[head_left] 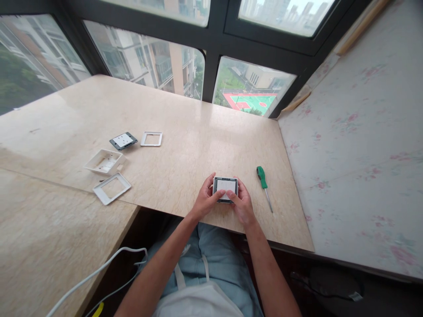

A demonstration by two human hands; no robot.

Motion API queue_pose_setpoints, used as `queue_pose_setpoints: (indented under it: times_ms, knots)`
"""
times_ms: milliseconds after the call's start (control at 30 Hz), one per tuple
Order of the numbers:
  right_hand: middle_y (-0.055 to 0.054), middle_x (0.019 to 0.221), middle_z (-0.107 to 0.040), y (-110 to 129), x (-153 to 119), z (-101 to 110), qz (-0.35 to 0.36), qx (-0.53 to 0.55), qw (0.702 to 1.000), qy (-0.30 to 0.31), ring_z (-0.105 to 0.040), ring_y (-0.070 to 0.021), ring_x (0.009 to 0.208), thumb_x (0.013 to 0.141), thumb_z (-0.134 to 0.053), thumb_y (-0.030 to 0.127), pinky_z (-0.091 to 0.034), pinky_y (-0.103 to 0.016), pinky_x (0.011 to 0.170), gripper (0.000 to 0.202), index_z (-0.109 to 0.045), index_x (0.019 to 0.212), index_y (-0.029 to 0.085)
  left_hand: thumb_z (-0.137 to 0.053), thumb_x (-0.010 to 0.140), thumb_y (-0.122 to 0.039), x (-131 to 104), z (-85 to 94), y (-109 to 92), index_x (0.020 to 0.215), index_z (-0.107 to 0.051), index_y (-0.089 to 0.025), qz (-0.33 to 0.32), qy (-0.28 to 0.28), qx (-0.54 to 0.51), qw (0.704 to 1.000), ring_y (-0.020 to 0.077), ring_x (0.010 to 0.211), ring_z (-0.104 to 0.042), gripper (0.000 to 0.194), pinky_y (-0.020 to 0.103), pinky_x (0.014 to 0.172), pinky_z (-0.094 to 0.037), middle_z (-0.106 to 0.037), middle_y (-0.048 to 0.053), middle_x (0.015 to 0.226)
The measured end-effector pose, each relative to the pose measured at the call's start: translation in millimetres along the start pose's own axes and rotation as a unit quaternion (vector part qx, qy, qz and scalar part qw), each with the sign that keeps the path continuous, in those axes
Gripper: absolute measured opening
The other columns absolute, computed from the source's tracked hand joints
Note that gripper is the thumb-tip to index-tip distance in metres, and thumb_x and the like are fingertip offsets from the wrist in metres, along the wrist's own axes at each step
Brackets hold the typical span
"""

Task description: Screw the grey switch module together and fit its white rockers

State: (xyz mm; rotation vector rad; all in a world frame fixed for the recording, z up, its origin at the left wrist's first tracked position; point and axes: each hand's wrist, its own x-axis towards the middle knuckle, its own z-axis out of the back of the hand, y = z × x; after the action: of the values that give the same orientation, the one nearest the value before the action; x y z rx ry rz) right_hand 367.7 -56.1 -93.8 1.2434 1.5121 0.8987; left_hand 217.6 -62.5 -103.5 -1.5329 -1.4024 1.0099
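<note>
Between my two hands is a wall socket (226,186), a white face in a dark frame set in a white box, at the counter's front edge. My left hand (205,198) grips its left side and my right hand (243,203) its right side. Both thumbs press on the white face, with the fingers wrapped around the sides. A green-handled screwdriver (261,178) lies to the right, its shaft pointing toward me. The thumbs hide part of the socket's face.
On the left of the stone counter (185,127) lie a second socket insert (123,140), an open white back box (114,161) and two white cover frames, one far (142,140) and one near (123,190). Windows stand behind; a papered wall (357,145) bounds the right. A white cable (95,271) hangs lower left.
</note>
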Motion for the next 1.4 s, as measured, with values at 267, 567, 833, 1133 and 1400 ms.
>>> queue_pose_setpoints:
  times_ms: [267,567,833,1133,1400]
  knots:
    - [-0.005,0.118,-0.068,9.5,0.2,-10.1,-0.016,0.036,0.999,-0.034,-0.066,-0.0211,0.102,0.064,-0.087,0.035,-0.054,-0.032,0.088,0.079,-0.052,0.133,0.021,-0.079,0.08,-0.041,0.1,-5.9,-7.0,0.147,-0.04,-0.022,0.001,-0.018,-0.023,1.0,0.0224,0.107,-0.063,0.079,0.035,0.088,-0.055,-0.058,0.013,0.131]
    - [-0.008,0.127,-0.065,6.9,-1.5,-6.1,-0.025,0.032,0.999,-0.027,-0.065,-0.0243,0.112,0.069,-0.086,0.041,-0.055,-0.035,0.091,0.078,-0.051,0.136,0.021,-0.074,0.082,-0.048,6.0,-6.7,-2.6,0.151,-0.035,-0.015,0.042,-0.027,0.019,0.999,0.0312,0.125,-0.058,0.086,0.045,0.104,-0.049,-0.052,0.019,0.143]
    - [-0.01,0.13,-0.063,-1.1,0.7,-6.4,0.028,0.058,0.993,-0.094,-0.067,-0.0228,0.104,0.071,-0.083,0.047,-0.058,-0.033,0.083,0.074,-0.054,0.132,0.019,-0.07,0.084,-0.051,-3.3,-6.6,-1.3,0.16,-0.018,-0.008,-0.031,0.029,0.232,0.972,0.0309,0.154,-0.023,0.101,0.048,0.127,-0.019,-0.022,0.022,0.165]
    - [-0.013,0.143,-0.057,4.3,-5.2,12.3,-0.015,-0.01,0.995,-0.097,-0.06,-0.0315,0.125,0.067,-0.084,0.054,-0.057,-0.042,0.096,0.09,-0.05,0.141,0.016,-0.074,0.079,-0.035,-6.8,-10.5,13.6,0.159,-0.016,-0.012,-0.129,0.06,0.395,0.908,0.0329,0.154,-0.023,0.102,0.054,0.125,-0.025,-0.024,0.023,0.163]
    - [-0.016,0.145,-0.056,9.3,0.6,36.0,0.077,-0.274,0.954,-0.095,-0.051,-0.0323,0.136,0.076,-0.067,0.068,-0.035,-0.048,0.12,0.085,-0.057,0.137,0.01,-0.08,0.07,-0.031,-0.7,-15.6,4.9,0.153,-0.03,-0.015,-0.128,0.046,0.401,0.906,0.0333,0.145,-0.041,0.099,0.052,0.118,-0.037,-0.042,0.019,0.155]
